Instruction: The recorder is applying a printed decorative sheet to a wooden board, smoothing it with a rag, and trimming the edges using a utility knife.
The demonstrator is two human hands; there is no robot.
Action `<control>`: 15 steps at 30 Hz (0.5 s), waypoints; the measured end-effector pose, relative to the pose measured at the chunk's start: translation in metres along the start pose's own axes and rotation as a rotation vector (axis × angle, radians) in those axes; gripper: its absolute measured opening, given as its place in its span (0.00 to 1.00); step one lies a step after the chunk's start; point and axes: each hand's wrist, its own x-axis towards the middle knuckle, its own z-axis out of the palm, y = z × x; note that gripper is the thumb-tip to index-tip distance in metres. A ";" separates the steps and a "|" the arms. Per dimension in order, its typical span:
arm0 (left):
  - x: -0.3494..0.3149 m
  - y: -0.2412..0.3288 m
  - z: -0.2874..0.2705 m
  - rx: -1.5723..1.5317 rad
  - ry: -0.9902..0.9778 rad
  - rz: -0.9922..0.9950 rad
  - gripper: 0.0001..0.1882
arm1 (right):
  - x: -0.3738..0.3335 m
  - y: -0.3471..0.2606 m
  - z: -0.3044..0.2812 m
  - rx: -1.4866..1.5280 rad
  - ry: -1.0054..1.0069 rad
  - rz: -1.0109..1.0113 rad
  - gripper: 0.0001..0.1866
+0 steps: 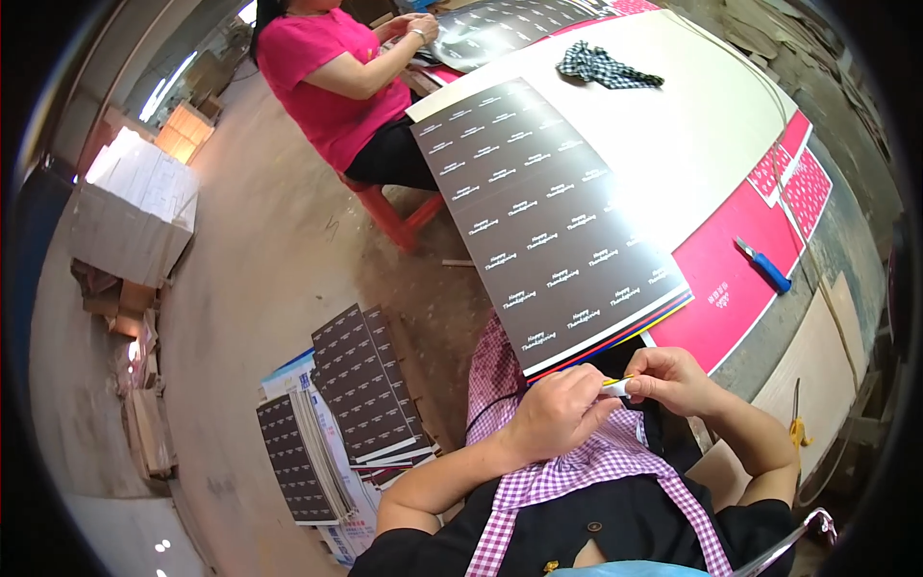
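Sticker strip (616, 386), small and white-yellow, is pinched between both closed hands, left hand (561, 409) steadying it, right hand (673, 378) gripping its end, just below the dark printed sheet (548, 216).

Glossy dark printed paper sheet (548, 221), matt white board tabletop (673, 135), checked cloth apron (586, 462), rough concrete floor (250, 279)

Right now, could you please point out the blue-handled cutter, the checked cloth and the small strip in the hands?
Blue-handled cutter (769, 270): head view, on its blue handle.
Checked cloth (606, 67): head view, its bunched middle.
Small strip (616, 387): head view, its white end between the fingers.
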 end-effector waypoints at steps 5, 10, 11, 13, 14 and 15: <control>-0.003 -0.001 -0.013 0.206 0.012 -0.146 0.15 | -0.003 -0.040 0.016 -0.660 0.230 -0.361 0.07; -0.020 -0.061 -0.038 0.248 0.442 -0.300 0.40 | -0.029 -0.089 0.015 -0.868 0.437 -0.775 0.09; -0.025 -0.080 -0.041 0.263 0.507 -0.340 0.39 | -0.032 -0.098 0.017 -0.931 0.465 -0.776 0.09; -0.039 -0.125 -0.039 0.220 0.603 -0.440 0.36 | -0.027 -0.098 0.014 -0.925 0.496 -0.779 0.08; -0.038 -0.133 -0.035 -0.071 0.606 -0.533 0.33 | -0.029 -0.089 0.007 -0.862 0.539 -0.712 0.07; -0.036 -0.142 -0.031 -0.362 0.617 -0.612 0.30 | -0.032 -0.078 0.001 -0.796 0.567 -0.643 0.07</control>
